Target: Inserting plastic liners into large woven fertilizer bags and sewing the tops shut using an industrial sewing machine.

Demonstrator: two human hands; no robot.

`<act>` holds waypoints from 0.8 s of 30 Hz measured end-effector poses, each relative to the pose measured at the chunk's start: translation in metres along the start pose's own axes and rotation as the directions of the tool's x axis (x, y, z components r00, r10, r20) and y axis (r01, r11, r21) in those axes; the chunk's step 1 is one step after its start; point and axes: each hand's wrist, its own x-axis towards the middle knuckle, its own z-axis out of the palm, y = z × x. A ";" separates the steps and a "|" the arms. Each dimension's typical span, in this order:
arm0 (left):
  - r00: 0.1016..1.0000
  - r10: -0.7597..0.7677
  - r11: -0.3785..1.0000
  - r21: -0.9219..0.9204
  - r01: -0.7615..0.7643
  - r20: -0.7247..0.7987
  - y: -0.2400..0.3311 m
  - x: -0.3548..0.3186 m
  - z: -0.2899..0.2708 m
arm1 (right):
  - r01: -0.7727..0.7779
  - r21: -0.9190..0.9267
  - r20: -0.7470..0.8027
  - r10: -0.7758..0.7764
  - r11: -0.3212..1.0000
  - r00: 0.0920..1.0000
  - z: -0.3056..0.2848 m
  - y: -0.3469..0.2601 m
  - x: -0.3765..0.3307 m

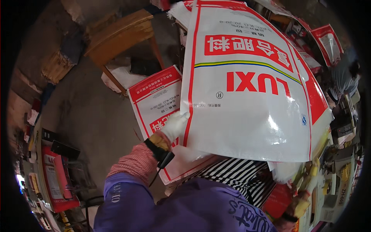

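Observation:
A large white woven plastic sack [247, 123] with red print and red borders lies flat in front of me, covering much of the view. My left hand [174, 125], in a white glove with a tan cuff, is closed on the sack's left edge. Beneath it, a second sack of the same kind [154, 87] hangs or lies tilted to the left. My right hand [305, 193] is at the lower right, beside a pale machine [336, 197]; it is blurred and partly hidden, so its fingers cannot be made out.
A wooden stool or small table [119, 36] stands at the far left on the grey floor [91, 116]. More printed sacks [326, 44] lie at the far right. A rack with red and white material [58, 174] stands at the near left. Another person [344, 79] is at the right edge.

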 end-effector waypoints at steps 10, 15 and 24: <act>0.580 0.518 0.606 0.748 0.269 -0.628 -0.003 -0.077 -0.122 | 0.086 -0.249 0.420 0.027 0.965 0.907 0.138 0.006 -0.088; 0.573 0.270 0.415 0.631 0.656 -0.774 -0.175 -0.186 -0.173 | 0.776 -0.327 0.829 -0.231 0.539 0.509 0.217 0.057 -0.102; 0.443 -0.182 0.482 0.313 0.818 -0.878 -0.230 -0.220 -0.091 | 0.945 -0.278 0.507 0.809 -0.174 0.298 0.267 0.205 -0.035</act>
